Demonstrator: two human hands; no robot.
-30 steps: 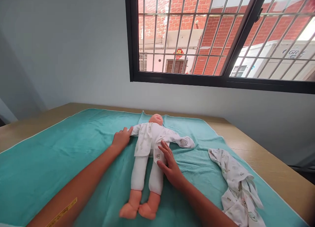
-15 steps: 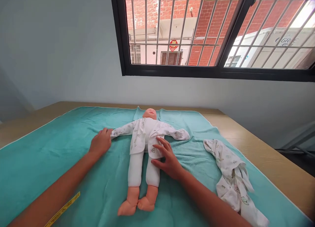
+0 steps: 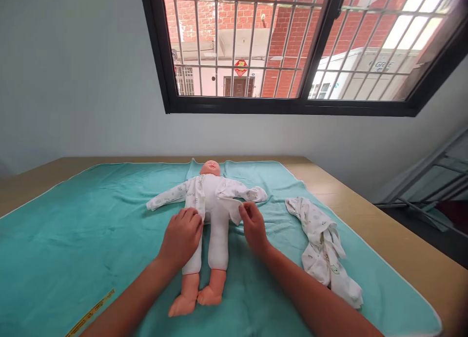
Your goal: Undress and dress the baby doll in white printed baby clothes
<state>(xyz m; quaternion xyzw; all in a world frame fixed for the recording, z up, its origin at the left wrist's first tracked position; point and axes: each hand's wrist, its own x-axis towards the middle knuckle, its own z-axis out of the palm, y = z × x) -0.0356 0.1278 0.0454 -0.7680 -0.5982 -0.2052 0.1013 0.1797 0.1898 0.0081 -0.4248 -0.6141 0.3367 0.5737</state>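
Note:
A baby doll (image 3: 218, 239) with a white cloth body and pinkish head and feet lies on its back, its head toward the wall. It wears a white printed baby shirt (image 3: 195, 191), open down the front, with both sleeves spread sideways. My right hand (image 3: 254, 227) pinches the lower corner of the front flap on the right and holds it out from the body. Over the doll's hip on the left, my left hand (image 3: 183, 237) is closed at the hem of the other flap, its fingertips partly hidden.
Beneath the doll a teal towel (image 3: 91, 230) covers much of the wooden table (image 3: 369, 225). Another crumpled, printed white baby garment (image 3: 323, 249) lies to the right. A yellow measuring strip (image 3: 91, 311) is at the lower left. Behind stands a wall with a barred window (image 3: 234, 104).
My left hand has left the sleeve cuff and come to the shirt's left hem. My right hand has taken the right flap and pulled it outward. The view has shifted rightward.

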